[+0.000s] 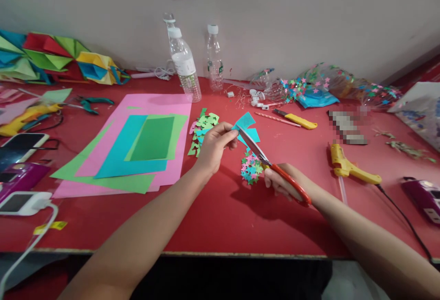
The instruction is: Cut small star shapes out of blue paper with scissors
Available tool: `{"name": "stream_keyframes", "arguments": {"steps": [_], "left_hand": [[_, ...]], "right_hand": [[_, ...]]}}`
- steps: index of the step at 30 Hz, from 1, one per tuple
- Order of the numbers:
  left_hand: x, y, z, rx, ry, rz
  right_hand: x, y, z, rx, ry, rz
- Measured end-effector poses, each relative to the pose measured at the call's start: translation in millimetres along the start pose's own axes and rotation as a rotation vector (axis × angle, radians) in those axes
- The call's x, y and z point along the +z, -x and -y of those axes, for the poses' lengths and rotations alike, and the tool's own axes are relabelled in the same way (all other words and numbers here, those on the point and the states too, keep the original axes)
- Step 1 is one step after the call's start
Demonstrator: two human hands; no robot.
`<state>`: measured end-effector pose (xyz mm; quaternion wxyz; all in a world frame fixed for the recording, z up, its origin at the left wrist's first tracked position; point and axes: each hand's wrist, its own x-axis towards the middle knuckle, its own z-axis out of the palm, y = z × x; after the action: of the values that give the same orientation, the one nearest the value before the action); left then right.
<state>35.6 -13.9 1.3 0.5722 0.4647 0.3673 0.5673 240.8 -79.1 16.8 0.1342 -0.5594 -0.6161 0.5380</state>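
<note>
My left hand (216, 146) pinches a small piece of blue paper (246, 120) between thumb and fingers, above the red table. Gripped in my right hand (280, 183) is a pair of scissors (290, 181) with red handles, its blades reaching up and left to the paper at my left fingertips. Under the blades lies a heap of small paper stars (252, 168) in pink, blue and green. Left of it, partly behind my left hand, are green paper scraps (205, 121) with cut-out edges. Another blue paper piece (253, 135) lies near the blades.
Stacked coloured sheets (154, 137) cover the left side. Clear plastic bottles (185, 63) stand by the wall. To the right are a yellow box cutter (300, 120), a striped pencil (277, 119) and a yellow glue gun (350, 167) with its cord. Pliers (91, 103) and a phone (22, 146) lie far left.
</note>
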Motion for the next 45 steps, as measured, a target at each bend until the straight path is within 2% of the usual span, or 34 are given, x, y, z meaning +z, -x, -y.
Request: {"name": "stream_keyframes", "arguments": {"steps": [6, 21, 38, 45], "left_hand": [[-3.1, -2.2, -0.9, -0.005, 0.006, 0.033], [3.9, 1.8, 0.2, -0.030, 0.000, 0.005], [0.7, 0.1, -1.1, -0.008, -0.008, 0.019], [-3.7, -3.8, -2.1, -0.004, 0.031, -0.061]], "right_hand": [[-4.4, 2.5, 1.9, -0.038, 0.043, 0.029], [3.9, -0.5, 2.7, 0.062, -0.009, -0.042], [2.6, 0.2, 2.6, 0.080, -0.063, -0.082], [0.5, 0.4, 3.5, 0.072, -0.035, -0.093]]}}
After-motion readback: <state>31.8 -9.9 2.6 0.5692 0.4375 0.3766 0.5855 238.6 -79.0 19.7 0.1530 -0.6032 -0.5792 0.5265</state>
